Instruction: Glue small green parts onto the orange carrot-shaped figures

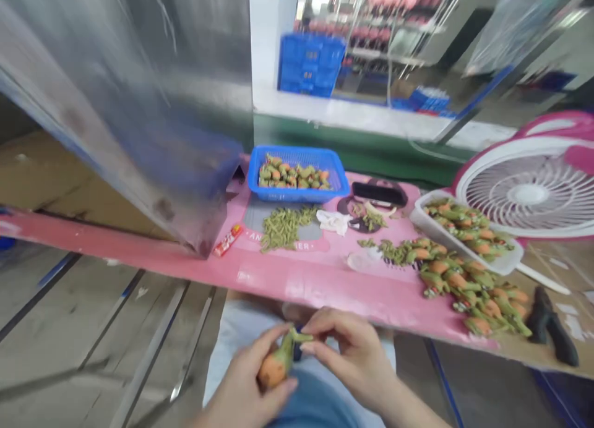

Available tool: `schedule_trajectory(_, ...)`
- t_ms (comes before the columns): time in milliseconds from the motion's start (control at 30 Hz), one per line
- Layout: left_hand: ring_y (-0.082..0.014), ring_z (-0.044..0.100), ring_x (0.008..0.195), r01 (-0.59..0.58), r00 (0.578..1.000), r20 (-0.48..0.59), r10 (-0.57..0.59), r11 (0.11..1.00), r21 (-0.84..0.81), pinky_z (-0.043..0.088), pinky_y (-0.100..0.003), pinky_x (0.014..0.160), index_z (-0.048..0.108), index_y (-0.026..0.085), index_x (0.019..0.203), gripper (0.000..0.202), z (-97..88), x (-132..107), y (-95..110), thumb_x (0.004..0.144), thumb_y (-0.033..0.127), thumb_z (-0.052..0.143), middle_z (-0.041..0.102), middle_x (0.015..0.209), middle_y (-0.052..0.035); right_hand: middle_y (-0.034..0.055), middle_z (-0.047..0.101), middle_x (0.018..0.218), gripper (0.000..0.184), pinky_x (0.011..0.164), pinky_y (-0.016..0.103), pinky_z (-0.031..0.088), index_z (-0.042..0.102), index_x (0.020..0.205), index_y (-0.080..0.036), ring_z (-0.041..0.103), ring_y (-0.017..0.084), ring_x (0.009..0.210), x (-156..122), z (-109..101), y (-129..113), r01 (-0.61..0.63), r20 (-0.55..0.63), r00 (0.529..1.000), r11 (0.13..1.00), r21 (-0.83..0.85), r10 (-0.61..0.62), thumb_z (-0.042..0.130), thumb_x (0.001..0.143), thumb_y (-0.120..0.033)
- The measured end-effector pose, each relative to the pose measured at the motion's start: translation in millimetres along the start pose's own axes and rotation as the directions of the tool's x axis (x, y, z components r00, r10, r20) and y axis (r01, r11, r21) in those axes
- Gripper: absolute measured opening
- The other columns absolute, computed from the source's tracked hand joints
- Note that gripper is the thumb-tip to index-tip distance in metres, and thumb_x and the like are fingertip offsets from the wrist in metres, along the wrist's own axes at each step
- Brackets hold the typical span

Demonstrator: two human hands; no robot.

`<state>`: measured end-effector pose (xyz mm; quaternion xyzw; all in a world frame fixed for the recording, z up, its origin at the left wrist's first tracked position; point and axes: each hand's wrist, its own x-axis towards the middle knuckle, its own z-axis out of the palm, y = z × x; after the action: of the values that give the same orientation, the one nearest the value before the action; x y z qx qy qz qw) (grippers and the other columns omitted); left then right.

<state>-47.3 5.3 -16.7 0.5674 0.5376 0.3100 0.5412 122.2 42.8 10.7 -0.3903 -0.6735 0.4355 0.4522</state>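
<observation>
Obs. Head view, some motion blur, so fine detail is limited.

Item: a small carrot-shaped piece (275,366) with an orange body and a green top (301,338). It is held in the air over the person's lap, below and in front of the near edge of the pink surface (278,273), and does not touch it.

Handling (judgement):
- Looks light; one hand carries it with no sign of strain.
- The body seems firm enough to be pressed between thumb and fingers without showing dents. I cannot tell whether it is soft plastic or rubber.
- The green top is thin and narrow, probably the bendable, weaker part.
- Best hold: around the thick orange end for support, with a fingertip pinch only at the green end.
- The finish looks matt, so probably not slippery.

Hand pose:
- Left hand (250,388): palm up and turned inward, grip closed around the orange body, thumb on the near side.
- Right hand (353,360): comes in from the right with the wrist low and the fingers curled. Its grip is pinched together on the green top, thumb and forefinger meeting there.
- The two hands are close together, nearly touching.

Surroundings: on the surface are a blue basket (297,196) of similar pieces, a loose pile of green bits (284,227), a white tray (420,216) and a heap of carrot pieces (464,282) beside it. Black cutters (552,329) lie at far right, and a pink fan (529,193) is behind.
</observation>
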Motion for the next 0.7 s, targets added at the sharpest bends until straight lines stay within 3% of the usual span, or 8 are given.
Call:
schedule_trajectory(67,-0.0191,0.06,0.089,-0.075,0.992,0.11,0.066,0.994,0.082,0.045,-0.027,0.083,0.053,0.017,0.116,0.047,-1.3,1.5,20.8,0.069,0.02,0.053,0.065,0.099,-0.0056,0.0021,0.06,0.062,0.009,0.05,0.021,0.046,0.06,0.077,-0.016,0.056,0.012,0.055,-13.6,-1.4,-11.3,0.118,0.001,0.993,0.993,-0.018,-0.118,0.063,0.081,-0.024)
schedule_trajectory(133,-0.0171,0.061,0.088,-0.178,0.976,0.153,0.157,0.974,0.137,0.046,-0.024,0.082,0.052,0.016,0.115,0.046,-1.8,4.3,32.5,0.069,0.016,0.049,0.066,0.099,-0.0057,0.0023,0.059,0.062,0.004,0.05,0.022,0.045,0.058,0.081,-0.015,0.055,0.012,0.055,-21.1,-3.6,-18.4,0.193,0.034,0.981,0.98,-0.036,-0.192,0.059,0.083,-0.019)
schedule_trajectory(367,-0.0152,0.062,0.076,-0.425,0.905,0.188,0.382,0.836,0.346,0.05,-0.024,0.072,0.045,0.018,0.115,0.043,2.1,0.9,36.8,0.073,0.01,0.047,0.065,0.084,-0.0027,0.0035,0.057,0.062,0.002,0.051,0.024,0.042,0.055,0.085,-0.012,0.051,0.012,0.056,-34.7,-5.6,-26.6,0.251,0.084,0.965,0.967,-0.046,-0.247,0.053,0.086,-0.012)
schedule_trajectory(700,-0.0174,0.062,0.067,-0.507,0.859,0.227,0.458,0.705,0.496,0.051,-0.025,0.06,0.04,0.017,0.115,0.041,6.0,-2.7,42.8,0.075,0.009,0.041,0.065,0.076,-0.003,0.0034,0.057,0.064,0.004,0.051,0.024,0.04,0.053,0.081,-0.013,0.049,0.012,0.056,-40.6,-2.9,-25.4,0.242,0.072,0.969,0.965,-0.098,-0.236,0.053,0.085,-0.011)
